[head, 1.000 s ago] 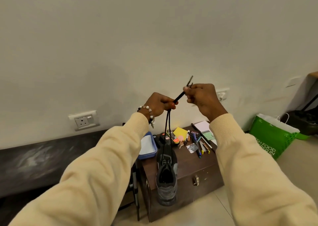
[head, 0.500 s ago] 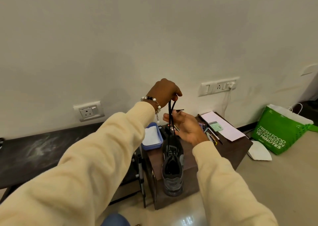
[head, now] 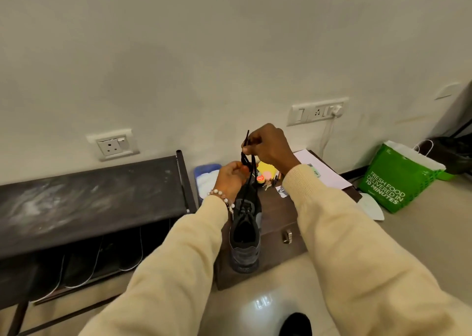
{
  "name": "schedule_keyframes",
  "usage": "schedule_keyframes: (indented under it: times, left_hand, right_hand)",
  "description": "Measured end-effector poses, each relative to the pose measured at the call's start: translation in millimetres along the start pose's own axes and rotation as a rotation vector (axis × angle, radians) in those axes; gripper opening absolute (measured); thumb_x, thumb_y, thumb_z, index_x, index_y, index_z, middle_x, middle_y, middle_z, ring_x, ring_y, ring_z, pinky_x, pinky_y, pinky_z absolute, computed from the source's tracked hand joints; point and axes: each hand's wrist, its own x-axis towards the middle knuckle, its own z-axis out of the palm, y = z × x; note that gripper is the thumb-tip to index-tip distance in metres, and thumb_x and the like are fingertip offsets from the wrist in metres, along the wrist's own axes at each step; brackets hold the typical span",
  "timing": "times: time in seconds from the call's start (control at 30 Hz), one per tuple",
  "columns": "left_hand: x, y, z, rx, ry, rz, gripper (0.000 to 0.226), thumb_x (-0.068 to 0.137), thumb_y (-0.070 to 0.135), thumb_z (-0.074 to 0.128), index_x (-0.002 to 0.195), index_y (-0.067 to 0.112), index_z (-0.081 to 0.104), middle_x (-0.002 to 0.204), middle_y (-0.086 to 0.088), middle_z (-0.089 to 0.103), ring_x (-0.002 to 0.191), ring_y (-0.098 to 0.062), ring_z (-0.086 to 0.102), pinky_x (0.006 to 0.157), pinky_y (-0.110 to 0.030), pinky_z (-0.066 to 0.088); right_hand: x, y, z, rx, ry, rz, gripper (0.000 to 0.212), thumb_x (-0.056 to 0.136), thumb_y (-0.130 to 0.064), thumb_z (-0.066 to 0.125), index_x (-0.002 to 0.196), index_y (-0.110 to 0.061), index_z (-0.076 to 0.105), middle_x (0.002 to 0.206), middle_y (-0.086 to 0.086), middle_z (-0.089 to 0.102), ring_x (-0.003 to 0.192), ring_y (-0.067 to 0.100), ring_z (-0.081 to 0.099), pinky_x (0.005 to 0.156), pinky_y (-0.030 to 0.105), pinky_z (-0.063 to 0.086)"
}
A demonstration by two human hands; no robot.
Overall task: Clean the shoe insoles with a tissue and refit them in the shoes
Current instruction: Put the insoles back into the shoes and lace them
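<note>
A dark grey shoe [head: 244,236] stands on the brown wooden table [head: 278,215], heel toward the camera and hanging slightly over the front edge, its opening dark so the inside cannot be made out. Its black laces [head: 247,168] run up from the tongue to both hands, which work them above the toe end. The left hand [head: 231,179], with a beaded bracelet [head: 221,197] at the wrist, has its fingers curled and pinches the laces low down. The right hand [head: 268,146] is higher and just behind it, fingers closed on a lace end that sticks up past the knuckles. Both arms wear cream sleeves [head: 344,236]. Behind the shoe on the table lie a blue tray [head: 201,172] holding something white, a yellow notepad [head: 265,168], small colourful bits, keys and white paper [head: 324,169]. To the left a dark shoe rack [head: 89,202] stands against the wall, with more shoes under it. On the floor to the right sits a green bag [head: 398,179] printed "FRESH FOOD DELIVERED IN 10 MINUTES", and a white insole-shaped piece [head: 370,209] lies between it and the table.
</note>
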Motion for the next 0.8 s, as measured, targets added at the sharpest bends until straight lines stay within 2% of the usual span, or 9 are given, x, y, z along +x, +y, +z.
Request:
schedule_keyframes:
  times: [0.1, 0.2, 0.27, 0.33, 0.43, 0.57, 0.63, 0.73, 0.8]
  left_hand:
    - [-5.7, 6.2, 9.9, -0.283, -0.066, -0.088, 0.022, 0.099, -0.002, 0.040, 0.083, 0.005, 0.053, 0.072, -0.008, 0.070, 0.062, -0.016, 0.069, 0.059, -0.021, 0.056]
    - [2.4, 8.6, 3.1, -0.266, -0.082, -0.057, 0.017, 0.096, -0.006, 0.046, 0.085, 0.002, 0.055, 0.072, -0.012, 0.068, 0.058, -0.018, 0.068, 0.058, -0.025, 0.057]
    - [10.1, 9.4, -3.6, -0.063, -0.070, 0.011, 0.012, 0.092, -0.007, 0.054, 0.085, 0.001, 0.060, 0.063, -0.005, 0.068, 0.054, -0.011, 0.065, 0.058, -0.021, 0.055]
    - [17.5, 13.7, -8.6, 0.259, -0.082, 0.105, 0.006, 0.086, -0.004, 0.064, 0.092, -0.002, 0.066, 0.068, -0.008, 0.068, 0.056, -0.008, 0.064, 0.064, -0.019, 0.053]
    - [27.9, 23.6, -10.6, 0.808, -0.166, 0.262, 0.017, 0.081, 0.006, 0.073, 0.098, 0.007, 0.074, 0.087, -0.012, 0.071, 0.076, -0.020, 0.066, 0.077, -0.024, 0.049]
    - [36.8, 35.7, -2.0, 1.340, -0.363, 0.440, 0.022, 0.082, 0.013, 0.071, 0.103, 0.017, 0.075, 0.102, -0.010, 0.071, 0.094, -0.027, 0.064, 0.083, -0.034, 0.050]
    - [39.4, 37.4, 1.4, 1.489, -0.400, 0.479, 0.023, 0.084, 0.012, 0.068, 0.105, 0.018, 0.073, 0.105, -0.011, 0.069, 0.096, -0.029, 0.063, 0.080, -0.031, 0.049]
    - [42.2, 37.2, 2.2, 1.577, -0.412, 0.490, 0.026, 0.089, 0.010, 0.063, 0.113, 0.015, 0.070, 0.107, -0.009, 0.070, 0.096, -0.026, 0.065, 0.072, -0.023, 0.040]
    - [42.8, 37.6, -0.9, 1.557, -0.384, 0.481, 0.027, 0.090, 0.009, 0.062, 0.114, 0.015, 0.070, 0.107, -0.009, 0.070, 0.095, -0.026, 0.065, 0.073, -0.023, 0.041]
  right_hand:
    - [-1.5, 10.8, -2.8, 0.194, 0.040, 0.087, 0.016, 0.075, -0.013, 0.078, 0.089, -0.008, 0.074, 0.077, 0.005, 0.069, 0.070, 0.016, 0.063, 0.063, 0.027, 0.052]
    - [-7.0, 30.9, 0.0, 0.524, 0.096, 0.221, 0.015, 0.078, -0.007, 0.074, 0.093, -0.006, 0.072, 0.076, 0.005, 0.068, 0.068, 0.016, 0.062, 0.053, 0.021, 0.048]
    - [-15.8, 44.9, 7.4, 0.731, 0.135, 0.327, 0.012, 0.081, -0.004, 0.071, 0.093, -0.003, 0.070, 0.077, 0.006, 0.068, 0.067, 0.015, 0.061, 0.056, 0.022, 0.048]
    - [-26.0, 59.6, 21.2, 0.952, 0.182, 0.473, 0.003, 0.083, -0.003, 0.068, 0.085, -0.006, 0.067, 0.071, 0.003, 0.067, 0.064, 0.014, 0.059, 0.052, 0.020, 0.047]
    - [-41.0, 78.8, 55.1, 1.111, 0.216, 0.671, 0.009, 0.086, -0.008, 0.066, 0.081, -0.012, 0.061, 0.071, 0.001, 0.065, 0.060, 0.010, 0.059, 0.043, 0.017, 0.040]
    - [-57.4, 76.1, 100.3, 1.264, 0.242, 0.743, 0.015, 0.089, -0.007, 0.062, 0.077, -0.015, 0.058, 0.080, 0.000, 0.066, 0.071, 0.010, 0.064, 0.057, 0.020, 0.044]
    - [-56.7, 67.3, 114.0, 1.295, 0.278, 0.705, 0.017, 0.089, -0.002, 0.060, 0.077, -0.014, 0.060, 0.082, 0.002, 0.067, 0.077, 0.013, 0.064, 0.061, 0.022, 0.046]
    - [-49.5, 63.2, 129.9, 1.315, 0.260, 0.641, 0.016, 0.089, 0.002, 0.058, 0.085, -0.010, 0.067, 0.090, 0.010, 0.071, 0.091, 0.025, 0.068, 0.084, 0.036, 0.055]
    - [-47.5, 65.7, 133.1, 1.340, 0.195, 0.604, 0.014, 0.090, 0.001, 0.056, 0.089, -0.008, 0.067, 0.087, 0.009, 0.073, 0.087, 0.025, 0.070, 0.084, 0.037, 0.056]
